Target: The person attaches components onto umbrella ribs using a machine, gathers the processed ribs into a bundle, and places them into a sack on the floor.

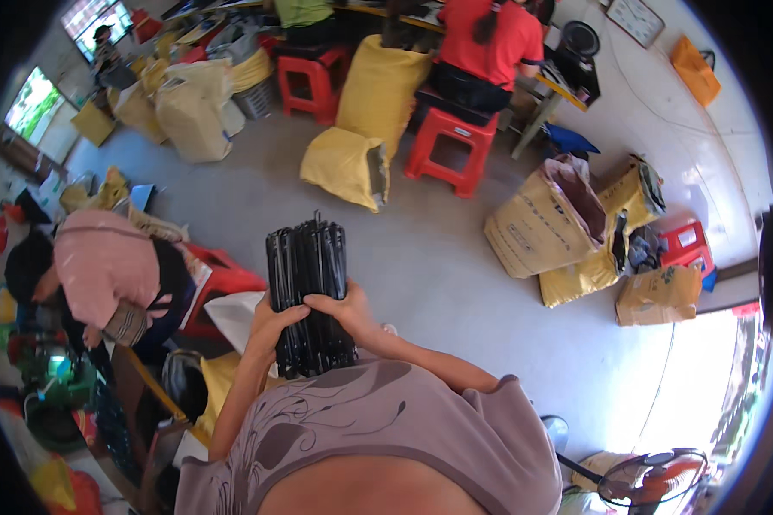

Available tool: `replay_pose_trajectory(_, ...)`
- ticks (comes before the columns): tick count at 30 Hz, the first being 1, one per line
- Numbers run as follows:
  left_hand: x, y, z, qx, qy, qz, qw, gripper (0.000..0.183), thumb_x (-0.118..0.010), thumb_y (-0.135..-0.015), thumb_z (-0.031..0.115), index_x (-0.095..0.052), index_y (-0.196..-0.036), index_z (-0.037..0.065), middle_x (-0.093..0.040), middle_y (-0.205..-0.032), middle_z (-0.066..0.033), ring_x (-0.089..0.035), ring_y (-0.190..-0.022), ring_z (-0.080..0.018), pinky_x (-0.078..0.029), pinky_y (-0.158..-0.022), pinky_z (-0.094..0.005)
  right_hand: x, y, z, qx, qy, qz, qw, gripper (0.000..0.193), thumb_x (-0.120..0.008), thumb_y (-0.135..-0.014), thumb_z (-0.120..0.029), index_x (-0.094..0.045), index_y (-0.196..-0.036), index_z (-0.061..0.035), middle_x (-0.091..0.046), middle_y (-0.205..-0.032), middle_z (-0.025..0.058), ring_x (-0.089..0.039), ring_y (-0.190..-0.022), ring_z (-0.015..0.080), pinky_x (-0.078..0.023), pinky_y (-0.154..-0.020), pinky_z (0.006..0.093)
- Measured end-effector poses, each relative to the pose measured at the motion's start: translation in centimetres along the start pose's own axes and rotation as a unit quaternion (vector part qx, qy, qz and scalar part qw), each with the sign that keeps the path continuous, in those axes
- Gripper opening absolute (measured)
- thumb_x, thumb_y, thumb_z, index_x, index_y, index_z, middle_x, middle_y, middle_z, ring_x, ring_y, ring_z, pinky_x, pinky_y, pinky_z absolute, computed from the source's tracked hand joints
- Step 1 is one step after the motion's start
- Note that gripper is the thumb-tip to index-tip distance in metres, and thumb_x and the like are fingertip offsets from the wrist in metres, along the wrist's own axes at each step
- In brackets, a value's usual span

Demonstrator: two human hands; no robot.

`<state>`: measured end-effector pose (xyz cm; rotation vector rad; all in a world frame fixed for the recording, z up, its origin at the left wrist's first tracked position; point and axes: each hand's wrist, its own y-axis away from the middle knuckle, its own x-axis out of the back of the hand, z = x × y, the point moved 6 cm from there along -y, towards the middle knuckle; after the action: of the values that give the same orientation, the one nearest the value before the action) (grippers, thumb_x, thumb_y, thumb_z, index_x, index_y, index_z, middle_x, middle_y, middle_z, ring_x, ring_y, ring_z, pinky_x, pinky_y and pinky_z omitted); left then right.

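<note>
A thick bundle of long, thin, glossy black pieces (307,257) stands out in front of my chest, its pieces side by side. I cannot make out their exact kind. My left hand (273,328) is closed round the bundle's left side, thumb across the front. On the other side my right hand (350,314) grips it too, and the two thumbs nearly meet at the middle. A few thin ends stick up above the rest at the far end. The near end reaches close to my shirt, and the fingers behind the bundle are hidden.
A person in pink (107,266) bends over a machine at my left, beside a red seat (228,275). Ahead, yellow sacks (343,167) and a red stool (455,146) stand near seated people. Open sacks (541,223) line the right; a fan (653,479) is at lower right.
</note>
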<state>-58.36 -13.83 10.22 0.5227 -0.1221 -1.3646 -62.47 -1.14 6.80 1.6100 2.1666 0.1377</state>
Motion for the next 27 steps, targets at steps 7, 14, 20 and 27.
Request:
replay_pose_trajectory(7,-12.6,-9.0,0.7,0.032,-0.053,-0.158,0.986,0.054,-0.067,-0.062,0.008,-0.044,-0.108,-0.005,-0.057,-0.092,-0.0124,-0.058,-0.081,-0.019,-0.047,-0.074,-0.0295,12.0,-1.5,-5.6,0.044,-0.082,0.132,0.987,0.054,-0.07,-0.063,-0.023,-0.046,-0.098,0.0107,-0.058,-0.087,0.0171,-0.059,-0.075,0.0205,-0.049,-0.069,0.0287)
replay_pose_trajectory(14,-22.6,-15.3,-1.1,0.101,-0.107,-0.308,0.94,0.051,-0.067,-0.063,0.008,-0.045,-0.106,-0.004,-0.057,-0.092,-0.0123,-0.058,-0.079,-0.0187,-0.048,-0.07,-0.0285,20.9,-1.1,-7.6,0.067,-0.174,0.283,0.941,0.051,-0.069,-0.064,-0.019,-0.047,-0.1,0.0097,-0.058,-0.087,0.0172,-0.059,-0.075,0.0214,-0.049,-0.068,0.0296)
replay_pose_trajectory(20,-29.1,-21.3,0.6,0.113,-0.136,-0.366,0.914,0.049,-0.067,-0.064,0.01,-0.047,-0.106,-0.005,-0.059,-0.088,-0.0122,-0.06,-0.074,-0.0194,-0.049,-0.067,-0.0282,26.4,-4.7,-9.9,0.071,-0.154,0.367,0.915,0.047,-0.067,-0.065,-0.019,-0.049,-0.098,0.0101,-0.058,-0.084,0.0146,-0.058,-0.073,0.0184,-0.048,-0.066,0.0285)
replay_pose_trajectory(27,-41.4,-22.6,0.0,0.173,-0.214,-0.522,0.807,0.045,-0.064,-0.066,0.01,-0.048,-0.105,-0.005,-0.058,-0.09,-0.0138,-0.06,-0.079,-0.0211,-0.049,-0.072,-0.0288,33.2,-1.9,-12.4,0.136,-0.258,0.489,0.822,0.046,-0.067,-0.064,-0.018,-0.051,-0.098,0.0089,-0.058,-0.086,0.0149,-0.058,-0.074,0.0192,-0.048,-0.068,0.0293)
